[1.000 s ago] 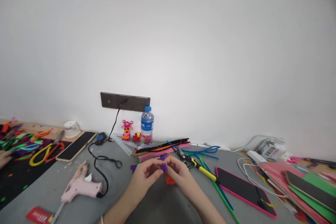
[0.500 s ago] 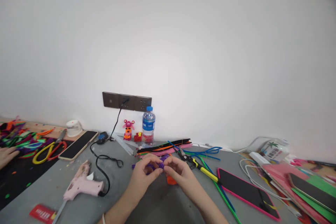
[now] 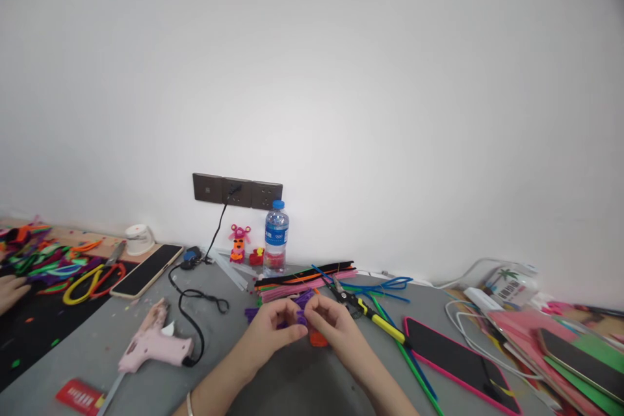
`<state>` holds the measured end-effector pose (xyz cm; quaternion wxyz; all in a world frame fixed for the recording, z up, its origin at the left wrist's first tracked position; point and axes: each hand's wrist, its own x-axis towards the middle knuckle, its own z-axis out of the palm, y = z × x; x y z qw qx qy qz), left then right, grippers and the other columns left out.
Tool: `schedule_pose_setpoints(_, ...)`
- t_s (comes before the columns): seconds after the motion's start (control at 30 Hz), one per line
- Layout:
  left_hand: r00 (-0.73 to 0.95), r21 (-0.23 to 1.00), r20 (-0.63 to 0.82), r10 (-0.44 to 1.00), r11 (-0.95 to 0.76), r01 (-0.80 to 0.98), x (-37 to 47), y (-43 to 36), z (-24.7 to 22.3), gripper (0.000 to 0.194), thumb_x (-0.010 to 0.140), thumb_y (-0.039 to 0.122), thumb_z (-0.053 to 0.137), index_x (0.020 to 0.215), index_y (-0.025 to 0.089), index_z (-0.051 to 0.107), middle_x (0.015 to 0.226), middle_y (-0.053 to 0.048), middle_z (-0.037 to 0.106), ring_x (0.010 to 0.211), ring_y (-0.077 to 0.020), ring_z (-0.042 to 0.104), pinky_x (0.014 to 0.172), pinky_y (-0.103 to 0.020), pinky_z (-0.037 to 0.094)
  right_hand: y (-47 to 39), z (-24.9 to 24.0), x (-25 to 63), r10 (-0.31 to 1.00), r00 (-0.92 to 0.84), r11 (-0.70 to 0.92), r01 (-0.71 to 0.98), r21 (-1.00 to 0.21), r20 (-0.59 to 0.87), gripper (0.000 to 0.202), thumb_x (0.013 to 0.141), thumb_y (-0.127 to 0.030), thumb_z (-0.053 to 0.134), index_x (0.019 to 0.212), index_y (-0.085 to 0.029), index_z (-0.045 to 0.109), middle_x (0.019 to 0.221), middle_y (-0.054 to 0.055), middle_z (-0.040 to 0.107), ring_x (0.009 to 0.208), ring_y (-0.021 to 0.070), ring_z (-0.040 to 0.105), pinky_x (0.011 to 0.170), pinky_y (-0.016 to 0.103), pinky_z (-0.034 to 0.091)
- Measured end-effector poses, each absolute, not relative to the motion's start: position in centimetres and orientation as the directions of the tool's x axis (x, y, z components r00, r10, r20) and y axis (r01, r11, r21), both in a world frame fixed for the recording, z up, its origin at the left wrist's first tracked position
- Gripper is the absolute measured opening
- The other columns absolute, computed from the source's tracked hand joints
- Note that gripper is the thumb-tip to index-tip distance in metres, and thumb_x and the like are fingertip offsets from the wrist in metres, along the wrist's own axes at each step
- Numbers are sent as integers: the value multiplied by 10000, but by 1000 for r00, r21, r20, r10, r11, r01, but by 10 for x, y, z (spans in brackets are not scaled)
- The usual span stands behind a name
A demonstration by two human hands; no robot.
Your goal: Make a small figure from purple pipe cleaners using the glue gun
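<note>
At the left edge another person's hand (image 3: 12,292) rests by a heap of multicoloured fuzzy stems (image 3: 58,268), partly on a black surface (image 3: 32,331). Beside the heap lie scissors with yellow and red handles (image 3: 100,275), a white round tub (image 3: 139,240) and a black-screened phone with a pale rim (image 3: 147,271). The grey table (image 3: 209,338) fills most of the lower frame, specked with small scraps. A pale pink glue gun (image 3: 156,348) lies on it at lower left. A plain white wall (image 3: 312,78) takes up the upper frame, with a dark socket panel (image 3: 237,192) left of centre. Below the panel stand a small pink and orange figurine (image 3: 238,247) and a clear plastic bottle with blue label and cap (image 3: 275,237).

At lower centre the left hand (image 3: 267,331) and right hand (image 3: 337,328) almost meet; each grip is narrowed to a pinch on a small purple fuzzy piece (image 3: 301,317) between the fingertips. An orange piece (image 3: 318,338) sits below the right fingers.

Farther right are yellow-and-black pliers (image 3: 383,325), a black-screened device with a bright pink edge (image 3: 455,361) and, at the right edge, pink and green sheets (image 3: 521,331).
</note>
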<state>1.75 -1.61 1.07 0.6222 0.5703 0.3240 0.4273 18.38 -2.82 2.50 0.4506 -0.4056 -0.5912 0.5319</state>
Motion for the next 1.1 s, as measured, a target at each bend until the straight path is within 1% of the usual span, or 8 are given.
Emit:
schedule_pose_setpoints(0.1,481,980,29,876,71,-187,18,-19,14,345,646,451,783,734,154,630,666,39,503,571,-87,409,499,-187,310,-28,23,185,957,-273,111,22,-994,101,416,747,-582,656,692,-181,558,590,-48,448,518,103,380,494,224,301)
schedule_pose_setpoints(0.27,470,958,-12,882,146,-248,18,-21,14,320,647,412,803,717,142,647,623,52,457,523,-63,346,488,-190,276,-29,23,185,948,-283,153,-3,-988,147,389,778,-554,645,714,-181,553,611,-48,441,543,104,382,507,223,296)
schedule_pose_setpoints(0.5,437,918,-25,899,194,-345,20,-22,13,336,649,417,809,714,133,643,611,44,490,520,-59,348,496,-193,261,-34,32,183,936,-345,51,-72,-996,72,376,789,-543,643,729,-184,548,622,-36,494,574,115,455,555,227,338)
schedule_pose_setpoints(0.7,515,912,-82,853,273,-307,21,-28,19,354,652,441,800,707,151,604,543,73,414,501,-67,317,504,-206,284,-34,28,184,945,-316,77,-43,-996,86,410,777,-576,631,713,-185,524,589,-58,426,525,97,377,491,202,276)
schedule_pose_setpoints(0.8,535,896,-93,840,304,-323,21,-29,20,330,652,394,809,705,151,592,571,63,430,518,-69,336,515,-210,291,-33,26,182,950,-296,92,-32,-995,97,453,757,-618,621,695,-188,495,570,-71,386,497,87,326,463,198,250)
schedule_pose_setpoints(0.9,577,848,-94,811,369,-381,21,-29,17,299,658,344,809,739,159,589,588,64,424,521,-68,336,514,-210,279,-32,25,181,949,-298,93,-33,-995,98,462,746,-631,618,691,-192,484,563,-73,386,485,86,327,458,200,252)
schedule_pose_setpoints(1.0,601,814,-90,794,407,-415,22,-28,15,325,643,345,820,760,159,581,599,66,417,522,-64,318,513,-208,264,-32,25,180,944,-313,105,-17,-994,105,417,765,-584,615,692,-197,479,559,-71,393,483,91,343,462,207,253)
schedule_pose_setpoints(1.1,604,834,-95,791,395,-385,21,-27,12,368,624,378,831,709,158,548,573,69,409,507,-63,307,506,-213,242,-32,24,179,937,-322,154,32,-988,136,319,788,-457,626,686,-193,479,578,-63,410,520,97,355,492,214,263)
